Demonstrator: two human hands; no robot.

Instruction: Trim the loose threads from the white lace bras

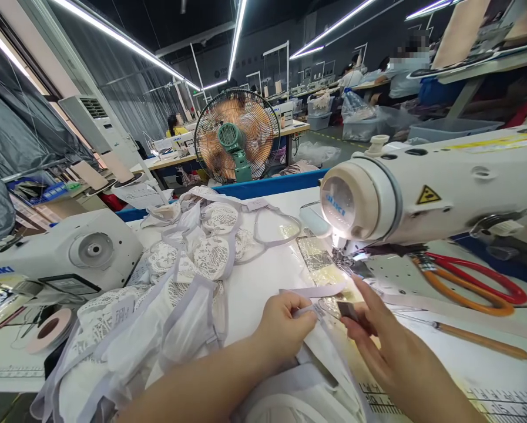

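Observation:
My left hand (285, 326) is closed in a pinch on a pale lavender strap (318, 291) just in front of the white sewing machine (360, 197). The strap belongs, it seems, to a white and lavender bra (285, 390) lying under my wrists. Close to the needle area, my right hand (389, 346) has its index finger stretched towards the presser foot. A small dark grey-brown flat piece (348, 310) sits between its thumb and other fingers; its kind cannot be made out. On the left, a heap of white lace bras (210, 255) covers the table.
Scissors with orange and red handles (470, 282) and a wooden-handled awl (483, 339) lie right of the needle. A second sewing machine (91, 249) and a tape roll (51, 332) stand left. Behind the table is a large fan (237, 135); people sit at machines farther back.

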